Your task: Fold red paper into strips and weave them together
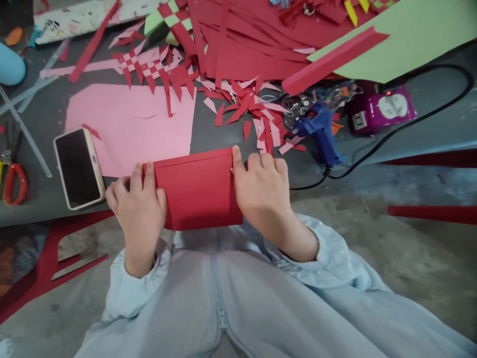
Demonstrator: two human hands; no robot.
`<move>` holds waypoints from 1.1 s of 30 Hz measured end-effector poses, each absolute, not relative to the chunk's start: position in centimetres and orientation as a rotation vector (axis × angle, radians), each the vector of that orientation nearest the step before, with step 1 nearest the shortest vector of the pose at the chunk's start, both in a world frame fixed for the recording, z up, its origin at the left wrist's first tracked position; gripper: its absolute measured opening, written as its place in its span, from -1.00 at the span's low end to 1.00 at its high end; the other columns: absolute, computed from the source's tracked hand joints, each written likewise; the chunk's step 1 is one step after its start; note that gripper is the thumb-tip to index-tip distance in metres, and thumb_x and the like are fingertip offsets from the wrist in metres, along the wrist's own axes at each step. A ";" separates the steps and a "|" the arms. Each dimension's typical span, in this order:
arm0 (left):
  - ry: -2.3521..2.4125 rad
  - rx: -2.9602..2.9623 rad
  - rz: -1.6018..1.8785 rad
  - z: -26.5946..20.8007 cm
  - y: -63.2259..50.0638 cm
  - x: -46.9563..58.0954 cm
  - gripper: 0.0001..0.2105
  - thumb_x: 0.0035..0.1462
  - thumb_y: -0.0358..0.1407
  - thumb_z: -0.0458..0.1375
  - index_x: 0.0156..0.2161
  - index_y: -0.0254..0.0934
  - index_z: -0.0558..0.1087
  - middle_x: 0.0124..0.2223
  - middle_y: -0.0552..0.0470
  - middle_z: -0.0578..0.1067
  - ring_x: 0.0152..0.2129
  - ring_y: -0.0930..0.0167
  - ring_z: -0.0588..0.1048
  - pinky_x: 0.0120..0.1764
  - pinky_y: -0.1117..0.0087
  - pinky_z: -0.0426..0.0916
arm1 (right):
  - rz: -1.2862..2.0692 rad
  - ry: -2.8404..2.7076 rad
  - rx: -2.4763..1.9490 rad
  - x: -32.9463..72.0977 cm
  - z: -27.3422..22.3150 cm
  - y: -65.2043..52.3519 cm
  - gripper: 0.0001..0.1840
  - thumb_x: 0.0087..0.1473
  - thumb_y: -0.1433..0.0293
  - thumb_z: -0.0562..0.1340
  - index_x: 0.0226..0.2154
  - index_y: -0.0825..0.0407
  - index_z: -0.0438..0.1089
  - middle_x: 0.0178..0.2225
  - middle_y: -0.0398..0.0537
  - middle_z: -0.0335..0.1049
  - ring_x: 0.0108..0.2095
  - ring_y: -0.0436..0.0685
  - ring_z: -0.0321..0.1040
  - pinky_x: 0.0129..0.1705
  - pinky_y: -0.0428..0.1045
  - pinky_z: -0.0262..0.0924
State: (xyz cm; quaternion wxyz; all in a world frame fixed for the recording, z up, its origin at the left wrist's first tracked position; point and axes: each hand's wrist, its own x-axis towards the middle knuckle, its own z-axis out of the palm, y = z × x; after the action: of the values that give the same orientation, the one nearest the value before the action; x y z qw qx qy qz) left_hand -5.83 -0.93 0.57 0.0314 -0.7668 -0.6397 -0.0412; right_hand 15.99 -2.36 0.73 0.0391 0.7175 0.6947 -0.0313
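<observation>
And there's the red paper (197,196), overhanging the table's (214,138) near edge! Your left hand (138,201) lies loosely spread on one end; your right hand (263,186), fingers curled, pinches the other. Keep that far-edge band (194,159) straight, pressure even. The underside's hidden; whether your left grips there, I can't tell.

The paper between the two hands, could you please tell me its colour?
The paper is plain red, shown best in the head view.
</observation>
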 end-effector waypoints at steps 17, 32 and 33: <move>-1.899 -2.453 -0.050 1.7 1.3 -7.5 -0.57 0.30 -0.19 -0.03 0.18 -0.22 0.46 0.08 -0.20 0.49 0.00 0.03 0.40 0.09 0.02 0.25 | -0.276 2.256 2.074 17.3 1.8 -1.5 -0.42 0.30 0.53 -0.08 0.31 0.34 0.17 -0.04 0.37 0.45 -0.04 0.33 0.34 -0.06 0.14 0.10; -1.916 -2.421 -0.099 1.0 2.2 -8.4 -0.70 0.27 -0.17 0.08 -0.03 -0.29 0.50 -0.04 -0.24 0.48 0.00 0.01 0.38 0.06 0.02 0.28 | -0.258 2.334 2.163 16.4 2.0 -1.9 -0.49 0.31 0.42 0.02 0.17 0.44 0.29 0.06 0.53 0.35 0.10 0.49 0.27 0.03 0.20 0.16; -1.904 -2.427 -0.103 1.0 1.9 -8.3 -0.69 0.27 -0.16 0.08 -0.03 -0.30 0.50 -0.04 -0.25 0.48 0.00 0.01 0.38 0.07 0.01 0.28 | -0.241 2.356 2.167 16.0 2.0 -2.1 -0.48 0.31 0.43 0.02 0.19 0.44 0.28 0.08 0.52 0.33 0.11 0.49 0.25 0.03 0.20 0.15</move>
State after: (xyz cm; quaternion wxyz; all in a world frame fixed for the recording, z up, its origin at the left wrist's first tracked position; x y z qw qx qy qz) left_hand -8.34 1.85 0.97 0.0276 -0.7860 -0.6167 -0.0333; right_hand 15.97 -2.12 2.01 -0.0342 0.6747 0.7334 -0.0752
